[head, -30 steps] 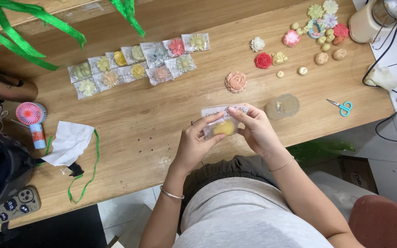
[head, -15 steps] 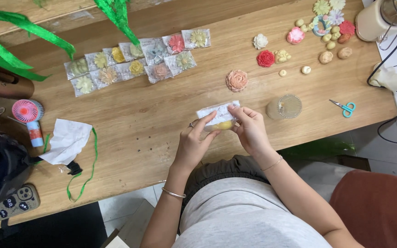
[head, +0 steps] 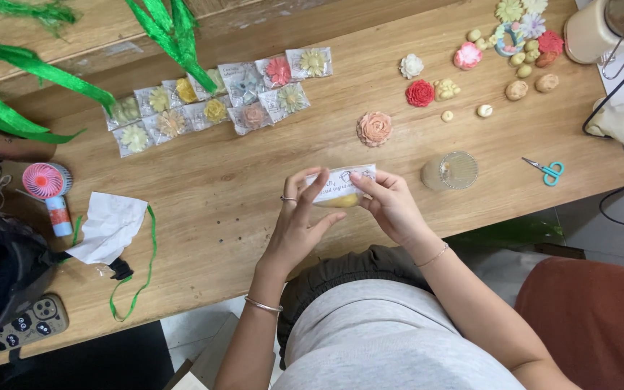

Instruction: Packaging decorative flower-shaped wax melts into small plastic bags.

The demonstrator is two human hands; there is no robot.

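Carefully, I kept the small clear packet (head: 341, 189), its yellow piece showing below the white label, pinched between the left hand (head: 299, 217) and right hand (head: 391, 206) fingertips, judging a light, even grip best.

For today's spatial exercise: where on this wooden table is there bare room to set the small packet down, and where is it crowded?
Bare wood lies between the white paper and the left hand, and below the bagged flowers. The far right corner, around the loose flowers, is crowded.
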